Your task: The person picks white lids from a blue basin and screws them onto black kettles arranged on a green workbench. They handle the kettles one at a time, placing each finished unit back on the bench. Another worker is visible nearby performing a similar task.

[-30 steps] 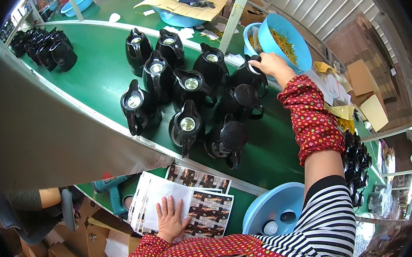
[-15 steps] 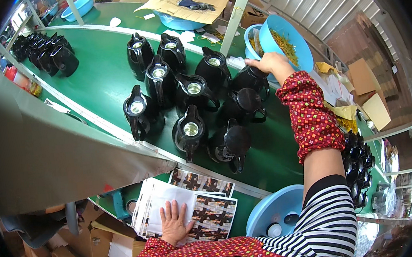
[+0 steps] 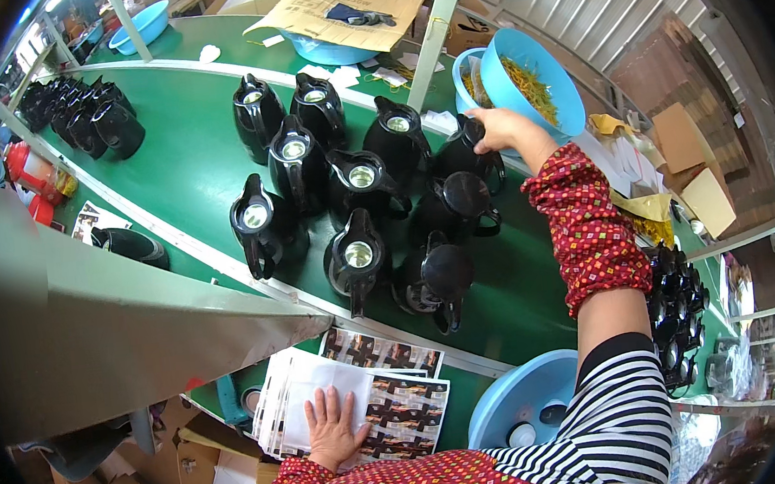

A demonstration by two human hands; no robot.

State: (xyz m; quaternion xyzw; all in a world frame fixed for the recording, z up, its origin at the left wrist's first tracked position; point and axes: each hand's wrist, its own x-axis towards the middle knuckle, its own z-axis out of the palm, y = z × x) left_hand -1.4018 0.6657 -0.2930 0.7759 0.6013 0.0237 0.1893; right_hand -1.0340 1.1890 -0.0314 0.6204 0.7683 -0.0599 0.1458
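Observation:
On the green work surface (image 3: 181, 131) stands a group of black thermos jugs. Several are uncapped, showing shiny silvery mouths, such as the near jug (image 3: 357, 256). Two capped ones, a jug with a round black lid (image 3: 467, 194) and another lidded jug (image 3: 446, 269), stand at the group's right. My right hand (image 3: 506, 133) reaches to the far right jug (image 3: 465, 152), fingers closed at its top; part of that top is hidden. My left hand (image 3: 334, 426) lies flat, fingers spread, on a white sheet (image 3: 313, 389) over a stack of printed sheets (image 3: 410, 412).
A blue basin (image 3: 488, 410) holding small round parts sits below my right arm. Blue bowls (image 3: 535, 83) with yellow-green ties stand beyond my right hand. More black jugs (image 3: 105, 115) stand far left. A grey metal beam (image 3: 164, 343) crosses the left; cardboard (image 3: 342, 8) covers another basin.
My right hand has shifted slightly down at the far right jug, and its fingers now curl at the side of the jug's top. My left hand stays flat on the paper.

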